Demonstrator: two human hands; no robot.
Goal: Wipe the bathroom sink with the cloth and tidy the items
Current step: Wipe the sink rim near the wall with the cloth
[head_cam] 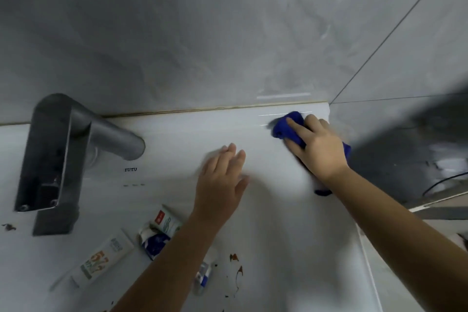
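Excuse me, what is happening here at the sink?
A person is wiping the back ledge of the sink. The right hand presses a blue cloth near the right corner by the wall. The left hand is open over the ledge beside it, blurred. The faucet stands to the left. Tubes lie untidied in front of it, and brown stains show nearer the person.

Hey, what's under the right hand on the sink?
A blue cloth, pressed by the right hand onto the sink ledge. Its middle is hidden beneath the palm.
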